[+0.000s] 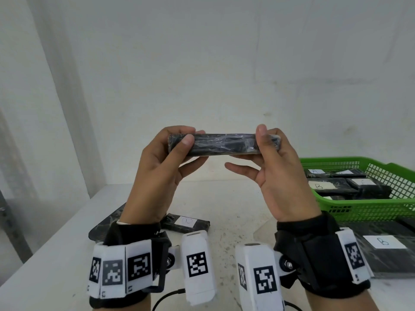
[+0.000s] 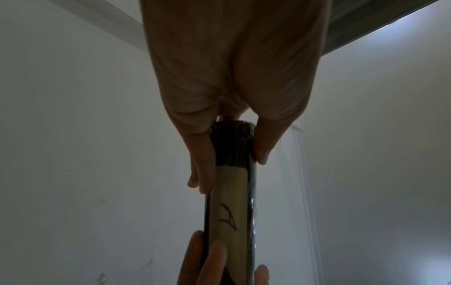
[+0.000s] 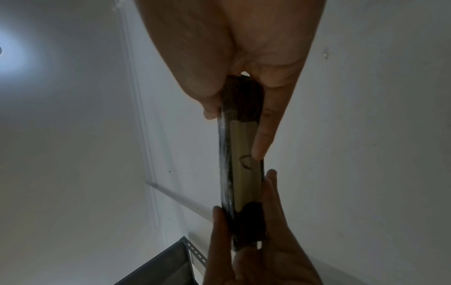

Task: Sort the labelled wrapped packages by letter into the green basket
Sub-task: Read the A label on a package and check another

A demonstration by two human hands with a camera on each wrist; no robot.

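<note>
I hold a flat black package wrapped in clear film (image 1: 221, 144) level in the air above the white counter (image 1: 235, 209), my left hand (image 1: 161, 167) and right hand (image 1: 276, 173) each pinching one end. It looks stiff, light and slick (the film shines), so the ends seem the best place to hold. Its paper label (image 2: 231, 204) faces away, the letter unclear; labels in the green plastic basket (image 1: 363, 209) read A and B.
</note>
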